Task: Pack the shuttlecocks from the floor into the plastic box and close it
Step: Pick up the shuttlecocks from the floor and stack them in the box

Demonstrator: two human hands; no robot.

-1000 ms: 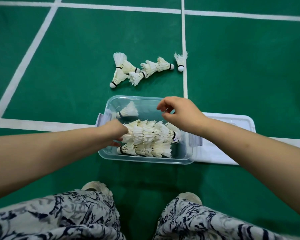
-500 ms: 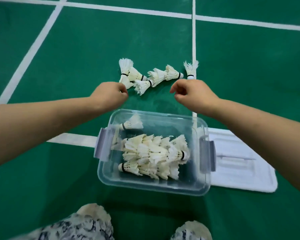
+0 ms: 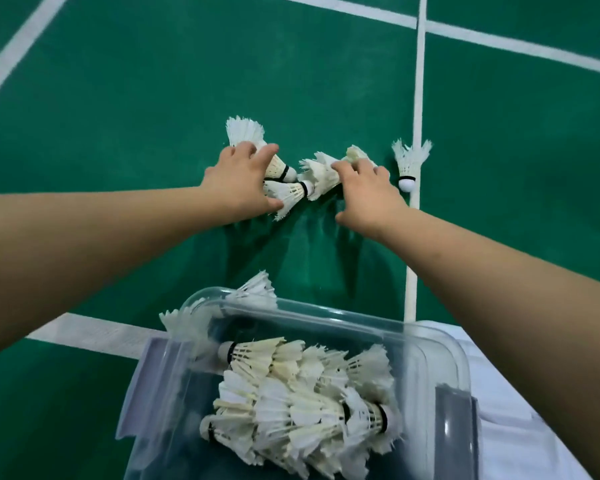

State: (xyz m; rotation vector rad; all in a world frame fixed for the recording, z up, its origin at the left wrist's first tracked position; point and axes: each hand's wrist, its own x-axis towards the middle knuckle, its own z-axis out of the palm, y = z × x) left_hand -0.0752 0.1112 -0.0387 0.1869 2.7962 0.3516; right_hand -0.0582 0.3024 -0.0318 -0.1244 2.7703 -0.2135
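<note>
Both hands are out over the last shuttlecocks on the green court floor (image 3: pixel 153 116), past the far rim of the plastic box (image 3: pixel 440 348). The left hand (image 3: pixel 238 183) has its fingers spread and curling over two shuttlecocks — one with its white feather skirt (image 3: pixel 245 129) fanning out beyond the fingertips, one (image 3: pixel 286 194) lying under the thumb side with its cork pointing toward the right hand. Its grip looks like it is closing rather than closed. The right hand (image 3: pixel 368 194) presses down on a nested pair of shuttlecocks (image 3: pixel 321 173), fingers on the feathers, thumb free below; whether it has a real hold I cannot tell.

To do this well, pinch near the corks or the stiff quill bases, not the feather tips — the skirts probably crush and fray easily. Sweeping each hand's pair together first should let both lift cleanly in one go.

A lone shuttlecock (image 3: pixel 409 164) stands just to the right of the right hand, beside the white court line (image 3: pixel 417 98), untouched; it will need a separate reach. The box near the person's body already holds a pile of shuttlecocks (image 3: pixel 302 403), and its white lid (image 3: pixel 513 410) lies under the right forearm, off the box.
</note>
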